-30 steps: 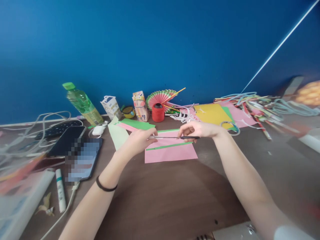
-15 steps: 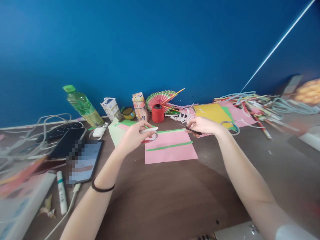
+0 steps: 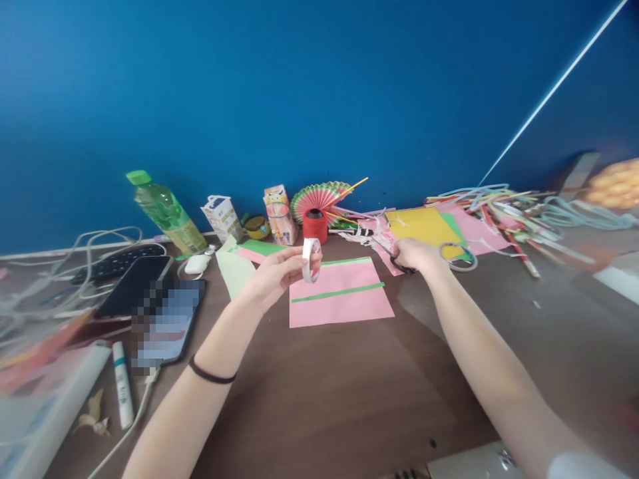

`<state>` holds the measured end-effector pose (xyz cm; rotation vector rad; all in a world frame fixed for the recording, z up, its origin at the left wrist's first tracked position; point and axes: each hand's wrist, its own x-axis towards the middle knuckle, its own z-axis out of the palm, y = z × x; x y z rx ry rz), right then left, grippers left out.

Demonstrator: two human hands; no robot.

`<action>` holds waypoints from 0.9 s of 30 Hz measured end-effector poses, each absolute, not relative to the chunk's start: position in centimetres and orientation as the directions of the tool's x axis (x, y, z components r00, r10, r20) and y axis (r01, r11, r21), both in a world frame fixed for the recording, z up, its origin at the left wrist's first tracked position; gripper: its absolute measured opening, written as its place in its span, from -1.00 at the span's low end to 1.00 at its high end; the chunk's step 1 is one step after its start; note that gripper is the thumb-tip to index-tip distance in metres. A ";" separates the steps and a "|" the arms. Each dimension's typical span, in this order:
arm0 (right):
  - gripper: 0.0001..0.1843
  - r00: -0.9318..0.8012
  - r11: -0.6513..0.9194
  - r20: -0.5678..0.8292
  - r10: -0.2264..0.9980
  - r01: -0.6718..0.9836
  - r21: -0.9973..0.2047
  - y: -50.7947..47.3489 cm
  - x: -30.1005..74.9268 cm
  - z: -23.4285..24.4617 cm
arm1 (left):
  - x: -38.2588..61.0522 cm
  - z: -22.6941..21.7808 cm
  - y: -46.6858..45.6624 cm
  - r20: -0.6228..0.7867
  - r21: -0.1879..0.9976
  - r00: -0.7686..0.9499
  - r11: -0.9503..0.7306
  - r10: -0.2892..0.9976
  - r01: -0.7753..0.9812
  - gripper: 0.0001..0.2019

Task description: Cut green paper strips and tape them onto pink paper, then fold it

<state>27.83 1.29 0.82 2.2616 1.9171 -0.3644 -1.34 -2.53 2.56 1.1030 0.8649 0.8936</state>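
Note:
My left hand (image 3: 279, 269) is closed on a roll of white tape (image 3: 311, 261), held upright on its edge above the left part of a pink sheet (image 3: 339, 307). Green strips run across that sheet, one along its middle (image 3: 338, 293) and another at its far edge. To the right of the sheet, my right hand (image 3: 418, 255) grips dark-handled scissors (image 3: 409, 269); their blades point away to the left, over white and pink paper scraps (image 3: 367, 233). My right fingers are partly hidden.
Behind the sheet stand a red spool (image 3: 314, 229), a pleated paper fan (image 3: 319, 198) and a small carton (image 3: 280, 216). A green bottle (image 3: 167, 213) and phone (image 3: 174, 322) are at left. Yellow paper (image 3: 424, 229) and many strips (image 3: 504, 206) lie at right.
My right hand has moved right with the scissors, from the sheet's far right corner to the scraps. My left hand has shifted slightly right and turned the tape roll upright.

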 end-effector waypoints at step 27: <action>-0.93 -0.219 0.543 0.498 0.839 0.368 -0.754 -4.6 15.8 1.5 | 1.3 1.7 -4.2 -0.072 0.976 0.228 0.116 0.971 -0.184 -0.85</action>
